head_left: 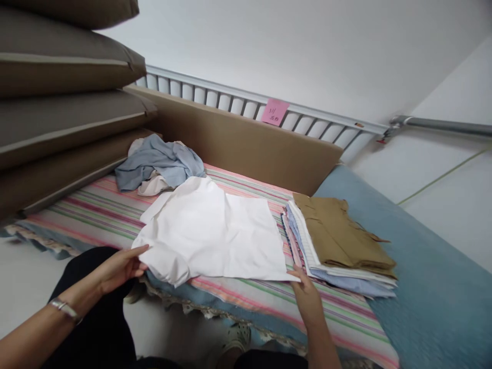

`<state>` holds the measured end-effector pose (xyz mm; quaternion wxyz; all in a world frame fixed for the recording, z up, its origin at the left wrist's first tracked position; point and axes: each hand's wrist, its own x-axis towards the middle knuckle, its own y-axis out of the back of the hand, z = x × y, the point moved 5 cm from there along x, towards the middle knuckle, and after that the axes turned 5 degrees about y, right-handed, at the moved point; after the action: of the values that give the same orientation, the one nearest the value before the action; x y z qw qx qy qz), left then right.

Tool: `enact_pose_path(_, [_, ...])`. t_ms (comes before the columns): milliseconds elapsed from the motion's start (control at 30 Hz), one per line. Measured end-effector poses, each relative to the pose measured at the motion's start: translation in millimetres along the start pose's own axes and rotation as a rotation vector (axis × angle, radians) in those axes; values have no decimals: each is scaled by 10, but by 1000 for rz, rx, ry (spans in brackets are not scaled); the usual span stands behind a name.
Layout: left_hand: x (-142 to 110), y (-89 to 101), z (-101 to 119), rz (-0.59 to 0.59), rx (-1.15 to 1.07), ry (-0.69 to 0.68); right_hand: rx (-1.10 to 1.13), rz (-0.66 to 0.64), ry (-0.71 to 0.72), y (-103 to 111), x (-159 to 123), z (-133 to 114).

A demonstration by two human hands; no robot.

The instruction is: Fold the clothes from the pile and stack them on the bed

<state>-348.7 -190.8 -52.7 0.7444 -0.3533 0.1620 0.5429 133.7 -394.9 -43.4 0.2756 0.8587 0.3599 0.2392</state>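
Note:
A white shirt [215, 230] lies spread on the striped cloth [246, 297] in front of me, partly folded, with soft creases. My left hand [123, 269] pinches its near left edge between thumb and fingers. At the near right corner, my right hand [305, 287] grips the hem and lifts it slightly. Just right of the shirt stands a stack of folded clothes [303, 241], with an olive-brown garment [338, 233] on top. Behind the shirt, at left, is a crumpled heap of light blue and cream clothes [161, 164].
Brown cushions [69, 118] are piled high at the left. A brown board [238, 138] leans along a white radiator [215, 97] bearing a pink note [274, 111]. Blue bedding [430, 287] extends at the right. A grey pipe [446, 125] runs along the wall.

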Motion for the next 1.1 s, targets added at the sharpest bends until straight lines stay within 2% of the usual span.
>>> enact_pose_path(100, [93, -109, 345, 44, -145, -36, 26, 6, -91, -13, 282, -94])
enact_pose_path(233, [427, -344, 720, 157, -234, -101, -65, 73, -180, -105, 690, -110])
enact_pose_path(300, [648, -468, 816, 188, -225, -145, -128, 97, -219, -194, 861, -59])
enact_pose_path(400, [925, -573, 837, 208, -180, -207, -243, 49, -278, -361, 1044, 30])
enact_pose_path(467, [1016, -540, 818, 247, -139, -278, -305, -15, -300, -454, 1122, 54])
enact_pose_path(567, [1011, -323, 821, 374, -51, -457, -351, -92, -321, -513, 1185, 33])
enact_pose_path(633, [945, -142, 872, 509, 203, -602, -375, -126, -323, -503, 1201, 7])
enact_pose_path(700, [889, 5, 916, 624, 512, -668, -385, -154, -325, -466, 1201, 8])
enact_pose_path(767, [865, 126, 927, 672, 685, -640, -398, -171, -343, -415, 1185, 53])
enact_pose_path(867, [838, 215, 926, 677, 777, -582, -433, -205, -379, -374, 1137, 171])
enact_pose_path(1000, [829, 186, 900, 653, 895, -516, -492, -242, -289, -460, 1026, 200])
enact_pose_path(1100, [820, 154, 885, 605, 945, -512, -563, -183, -226, -514, 912, 95])
